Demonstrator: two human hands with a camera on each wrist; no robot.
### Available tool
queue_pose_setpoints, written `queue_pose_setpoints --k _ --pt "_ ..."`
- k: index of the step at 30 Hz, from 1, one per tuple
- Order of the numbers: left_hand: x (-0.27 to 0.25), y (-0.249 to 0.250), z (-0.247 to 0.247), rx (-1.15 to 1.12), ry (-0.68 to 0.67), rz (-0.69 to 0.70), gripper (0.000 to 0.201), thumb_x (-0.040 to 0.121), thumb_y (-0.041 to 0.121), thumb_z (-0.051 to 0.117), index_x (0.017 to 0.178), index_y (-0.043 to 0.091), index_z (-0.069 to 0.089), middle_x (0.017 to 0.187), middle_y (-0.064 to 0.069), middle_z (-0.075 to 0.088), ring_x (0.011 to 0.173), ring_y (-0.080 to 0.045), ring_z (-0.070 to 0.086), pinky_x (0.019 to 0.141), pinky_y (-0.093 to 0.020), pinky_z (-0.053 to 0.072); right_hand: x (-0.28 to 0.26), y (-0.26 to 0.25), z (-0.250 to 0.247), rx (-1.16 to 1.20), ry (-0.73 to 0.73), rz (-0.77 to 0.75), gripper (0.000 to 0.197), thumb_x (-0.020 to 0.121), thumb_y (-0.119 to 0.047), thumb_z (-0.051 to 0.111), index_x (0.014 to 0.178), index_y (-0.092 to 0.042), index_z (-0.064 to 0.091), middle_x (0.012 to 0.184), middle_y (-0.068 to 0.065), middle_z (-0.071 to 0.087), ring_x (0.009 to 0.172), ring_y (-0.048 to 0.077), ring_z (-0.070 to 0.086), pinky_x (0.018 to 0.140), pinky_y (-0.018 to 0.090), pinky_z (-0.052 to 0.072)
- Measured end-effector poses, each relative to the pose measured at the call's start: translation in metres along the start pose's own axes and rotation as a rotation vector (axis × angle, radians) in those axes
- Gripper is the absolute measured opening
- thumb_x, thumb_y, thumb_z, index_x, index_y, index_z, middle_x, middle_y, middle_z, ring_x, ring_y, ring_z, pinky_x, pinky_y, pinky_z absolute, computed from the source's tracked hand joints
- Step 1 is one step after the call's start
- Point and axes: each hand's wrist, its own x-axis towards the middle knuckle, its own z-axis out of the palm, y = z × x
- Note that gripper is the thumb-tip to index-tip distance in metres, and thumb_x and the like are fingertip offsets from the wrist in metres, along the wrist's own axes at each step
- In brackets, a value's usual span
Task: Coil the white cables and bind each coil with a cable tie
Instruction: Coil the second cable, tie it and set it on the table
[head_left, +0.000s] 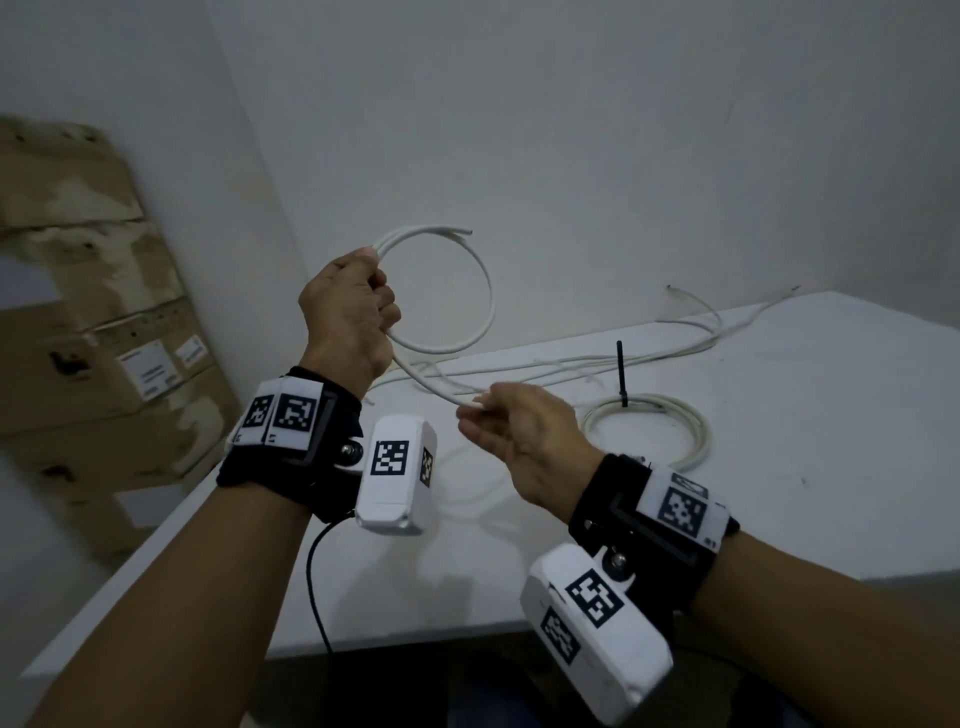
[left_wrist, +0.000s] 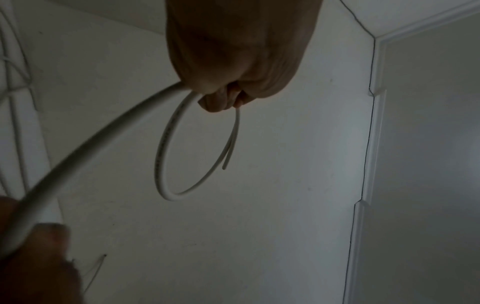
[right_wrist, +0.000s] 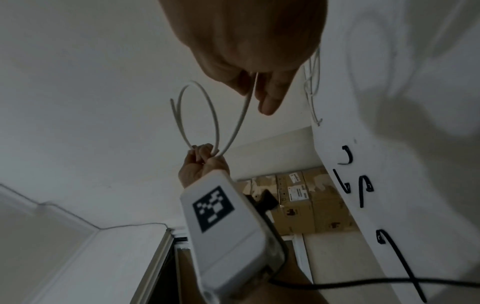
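Right hand (head_left: 511, 434) pinching white cable (head_left: 485, 291) just above table (head_left: 779, 519), feeding slack; left hand (head_left: 350, 312) gripping raised loop tight. Finished coil (head_left: 649, 423) sitting nearby, black cable tie (head_left: 621, 379) sticking up.

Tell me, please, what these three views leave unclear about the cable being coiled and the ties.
- Left hand on the loop: the head view shows only its back, hiding the number of turns held.
- Right hand: in the left wrist view it is blurred and cut by the edge.
- Bound coil: the right hand hides its near side; the lock of its cable tie is too small.
- Loose ties: absent from the head view.
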Motion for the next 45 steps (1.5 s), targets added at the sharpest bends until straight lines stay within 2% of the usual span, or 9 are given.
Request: queue_pose_setpoints --k 4,9,15,18,21,24,29,40,45 --pt "-0.014 0.001 -0.027 0.006 0.026 -0.036 0.021 0.092 0.001 0.053 0.073 0.01 0.052 0.055 -0.001 0.042 0.034 -0.006 0.027 0.033 -0.017 0.021 -0.009 -0.007 0.004 -0.243 -0.099 -0.19 0.037 0.085 0.016 0.048 0.099 -0.017 0.038 0.084 0.017 0.054 0.051 0.022 0.064 0.048 0.027 0.055" --pt "-0.032 -0.012 -0.042 -0.011 -0.002 -0.147 0.024 0.094 0.003 0.051 0.072 0.011 0.049 0.045 0.002 0.043 0.029 -0.005 0.026 0.03 -0.014 0.02 -0.013 -0.04 -0.003 -0.625 -0.214 -0.367 0.08 0.087 0.01 0.05 0.143 -0.027 0.007 0.086 0.014 0.059 0.054 0.023 0.064 0.05 0.026 0.053" --pt "-0.045 -0.026 -0.036 0.005 -0.027 -0.169 0.021 0.093 0.003 0.052 0.074 0.011 0.052 0.046 0.002 0.042 0.03 -0.005 0.025 0.031 -0.013 0.019 -0.013 -0.062 -0.02 -0.703 -0.229 -0.392 0.105 0.088 0.005 0.057 0.145 -0.036 -0.021 0.087 0.017 0.065 0.052 0.018 0.066 0.049 0.022 0.052" --pt "-0.05 -0.032 -0.029 0.026 -0.06 -0.178 0.019 0.093 0.003 0.053 0.076 0.011 0.054 0.049 0.002 0.042 0.031 -0.005 0.025 0.032 -0.014 0.02 -0.007 -0.068 -0.032 -0.696 -0.108 -0.457 0.101 0.082 0.008 0.058 0.147 -0.036 -0.006 0.078 0.019 0.062 0.052 0.019 0.066 0.054 0.026 0.055" --pt "-0.051 -0.041 -0.019 0.006 -0.068 -0.193 0.018 0.093 0.004 0.053 0.076 0.011 0.053 0.047 0.003 0.043 0.032 -0.006 0.025 0.033 -0.015 0.019 -0.005 -0.071 -0.042 -0.789 -0.008 -0.576 0.075 0.081 0.006 0.053 0.136 -0.027 0.015 0.072 0.013 0.062 0.053 0.024 0.066 0.054 0.031 0.054" --pt "-0.047 -0.05 -0.011 -0.026 -0.07 -0.218 0.018 0.094 0.005 0.053 0.077 0.012 0.052 0.048 0.003 0.043 0.032 -0.005 0.025 0.032 -0.016 0.019 -0.009 -0.069 -0.052 -0.888 -0.059 -0.54 0.066 0.086 0.004 0.05 0.127 -0.036 0.016 0.091 0.019 0.064 0.052 0.032 0.066 0.048 0.033 0.054" --pt "-0.038 -0.07 -0.001 0.033 -0.116 -0.238 0.02 0.094 0.007 0.053 0.075 0.013 0.052 0.056 0.001 0.043 0.034 -0.006 0.025 0.034 -0.016 0.02 0.008 -0.072 -0.076 -0.897 -0.152 -0.439 0.075 0.087 0.006 0.051 0.143 -0.032 0.016 0.101 0.014 0.061 0.058 0.03 0.066 0.043 0.03 0.049" --pt "-0.013 -0.111 0.02 0.143 -0.245 -0.305 0.016 0.094 0.008 0.055 0.079 0.011 0.053 0.059 0.0 0.045 0.035 -0.004 0.026 0.034 -0.015 0.021 0.058 -0.085 -0.11 -0.73 -0.329 -0.386 0.04 0.1 -0.007 0.042 0.137 -0.022 0.047 0.081 0.011 0.063 0.045 0.021 0.055 0.036 0.024 0.039" --pt "-0.005 -0.125 0.03 0.189 -0.257 -0.273 0.014 0.094 0.008 0.057 0.08 0.011 0.055 0.061 -0.001 0.045 0.036 -0.005 0.026 0.035 -0.016 0.021 0.076 -0.091 -0.116 -0.768 -0.25 -0.398 0.031 0.102 -0.015 0.039 0.125 -0.021 0.058 0.071 0.007 0.067 0.054 0.019 0.052 0.047 0.026 0.037"
